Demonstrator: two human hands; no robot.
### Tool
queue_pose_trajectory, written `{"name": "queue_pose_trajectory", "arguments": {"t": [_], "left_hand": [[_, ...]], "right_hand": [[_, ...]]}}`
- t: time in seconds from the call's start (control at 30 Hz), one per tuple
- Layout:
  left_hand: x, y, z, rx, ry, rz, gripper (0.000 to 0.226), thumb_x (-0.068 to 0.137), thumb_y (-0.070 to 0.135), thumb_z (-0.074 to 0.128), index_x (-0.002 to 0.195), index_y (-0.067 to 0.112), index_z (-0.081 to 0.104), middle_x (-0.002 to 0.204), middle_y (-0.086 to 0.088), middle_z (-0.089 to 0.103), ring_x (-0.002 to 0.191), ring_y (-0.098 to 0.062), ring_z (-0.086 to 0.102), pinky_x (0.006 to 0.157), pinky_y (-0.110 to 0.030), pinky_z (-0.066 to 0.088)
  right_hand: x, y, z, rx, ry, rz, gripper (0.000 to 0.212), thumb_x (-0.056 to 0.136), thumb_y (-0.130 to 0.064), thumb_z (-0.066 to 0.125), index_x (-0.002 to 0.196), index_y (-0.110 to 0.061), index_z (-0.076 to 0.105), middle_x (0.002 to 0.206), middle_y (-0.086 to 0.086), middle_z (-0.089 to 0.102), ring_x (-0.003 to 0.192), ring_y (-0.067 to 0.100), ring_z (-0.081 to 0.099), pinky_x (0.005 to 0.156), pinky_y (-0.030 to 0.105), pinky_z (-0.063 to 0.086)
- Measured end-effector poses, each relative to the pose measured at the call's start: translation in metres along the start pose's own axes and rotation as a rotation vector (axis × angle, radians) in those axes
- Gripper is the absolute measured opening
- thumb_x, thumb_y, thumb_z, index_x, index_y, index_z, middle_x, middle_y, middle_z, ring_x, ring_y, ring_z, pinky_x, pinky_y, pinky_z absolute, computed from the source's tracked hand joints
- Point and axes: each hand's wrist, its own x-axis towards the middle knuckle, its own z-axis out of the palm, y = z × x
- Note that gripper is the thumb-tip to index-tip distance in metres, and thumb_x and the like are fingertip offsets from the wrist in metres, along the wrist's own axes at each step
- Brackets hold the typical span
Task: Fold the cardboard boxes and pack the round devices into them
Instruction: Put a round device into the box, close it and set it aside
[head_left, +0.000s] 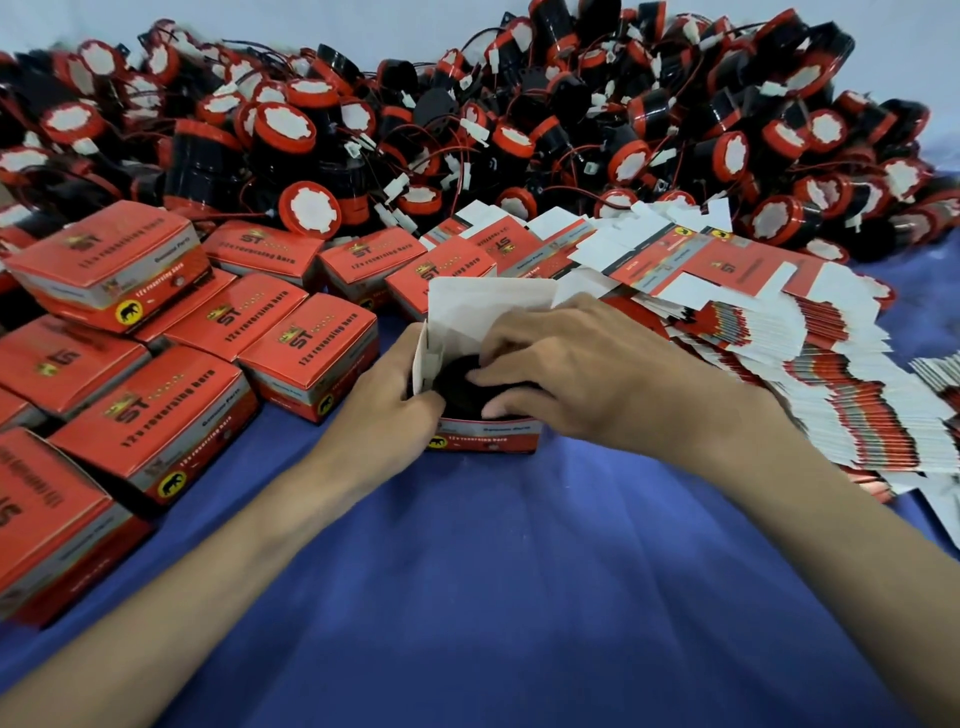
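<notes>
Left hand (385, 389) grips the box (488, 439), right hand (597, 374) pinches the device (456, 385) down in; shove it crooked and the wall probably buckles.

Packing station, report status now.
Left hand grips open box wall. Right hand seats black device inside, fingers round it. Lid flap up; nothing in the way.

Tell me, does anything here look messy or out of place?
Yes. The flat boxes on the right lie in a fanned sprawl, not a square stack, and the round devices behind are heaped with wires tangled.
</notes>
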Motion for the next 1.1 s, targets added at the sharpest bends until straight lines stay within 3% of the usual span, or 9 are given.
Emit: {"name": "queue_pose_trajectory", "arguments": {"t": [0.13,0.27,0.4,0.53,0.67,0.87,1.0,1.07,1.1], "left_hand": [[0.0,0.0,0.003,-0.007,0.064,0.009,0.059,0.077,-0.015,0.038,0.101,0.037,0.056,0.094,0.028,0.062,0.088,0.012,0.055,0.065,-0.005,0.041],[0.0,0.001,0.004,-0.022,0.108,0.02,0.066,0.077,-0.015,0.037,0.102,0.044,0.055,0.099,0.027,0.063,0.091,0.011,0.056,0.066,-0.005,0.042],[-0.004,0.0,0.006,0.098,0.163,0.025,0.035,0.075,0.013,0.039,0.103,0.026,0.055,0.088,0.007,0.063,0.082,-0.004,0.056,0.067,-0.027,0.043],[-0.005,0.0,0.006,0.258,0.165,0.025,0.038,0.073,0.026,0.037,0.104,0.011,0.052,0.083,-0.003,0.06,0.078,-0.021,0.055,0.069,-0.048,0.045],[-0.006,0.003,0.008,0.317,0.196,0.012,0.035,0.074,0.027,0.035,0.102,0.012,0.05,0.082,-0.002,0.058,0.077,-0.022,0.055,0.069,-0.049,0.046],[-0.006,0.0,0.011,0.379,0.221,0.051,0.023,0.08,0.029,0.029,0.096,0.021,0.044,0.073,0.009,0.049,0.07,-0.02,0.051,0.06,-0.038,0.037],[-0.006,-0.005,0.011,0.4,0.239,0.09,0.009,0.088,0.023,0.033,0.087,0.023,0.043,0.064,0.01,0.043,0.059,-0.012,0.045,0.052,-0.034,0.028],[-0.005,-0.006,0.011,0.393,0.258,0.102,0.013,0.096,0.022,0.036,0.084,0.024,0.042,0.064,0.009,0.045,0.06,-0.014,0.047,0.053,-0.036,0.032],[-0.005,-0.007,0.011,0.384,0.268,0.101,0.017,0.1,0.025,0.036,0.085,0.023,0.044,0.066,0.008,0.048,0.063,-0.016,0.05,0.056,-0.039,0.037]], "right_hand": [[-0.005,0.013,0.01,0.274,0.036,-0.021,0.03,0.092,-0.036,0.061,0.121,-0.029,0.066,0.121,-0.006,0.055,0.115,0.011,0.05,0.1,0.041,0.033],[-0.002,0.008,0.023,0.414,0.236,-0.055,0.005,0.081,-0.009,0.073,0.083,-0.01,0.068,0.085,0.002,0.057,0.078,0.016,0.051,0.069,0.037,0.046],[-0.004,0.012,0.024,0.391,0.262,-0.063,0.009,0.081,-0.008,0.072,0.074,-0.009,0.066,0.068,-0.003,0.055,0.067,0.009,0.044,0.061,0.026,0.039],[-0.009,0.012,0.023,0.35,0.31,-0.085,0.007,0.081,-0.003,0.066,0.075,-0.006,0.067,0.07,0.003,0.06,0.067,0.013,0.047,0.063,0.025,0.039],[-0.024,-0.003,0.046,-0.097,0.585,-0.086,0.024,0.069,0.014,0.059,0.079,-0.006,0.07,0.074,0.007,0.063,0.066,0.026,0.057,0.086,0.038,0.048],[-0.037,-0.016,0.06,-0.175,0.682,0.045,0.018,0.076,0.003,0.061,0.084,-0.008,0.072,0.081,0.002,0.067,0.078,0.024,0.064,0.105,0.054,0.035],[-0.029,-0.02,0.065,-0.083,0.634,0.047,0.01,0.087,-0.007,0.059,0.082,-0.006,0.068,0.079,0.006,0.061,0.077,0.027,0.056,0.094,0.049,0.044],[-0.029,-0.017,0.07,0.071,0.631,-0.015,0.011,0.089,-0.004,0.057,0.096,-0.001,0.065,0.093,0.013,0.057,0.083,0.029,0.053,0.078,0.043,0.049],[-0.029,-0.016,0.072,0.158,0.653,-0.025,0.019,0.088,-0.004,0.056,0.106,-0.002,0.061,0.106,0.016,0.051,0.093,0.028,0.052,0.081,0.039,0.05]]}}
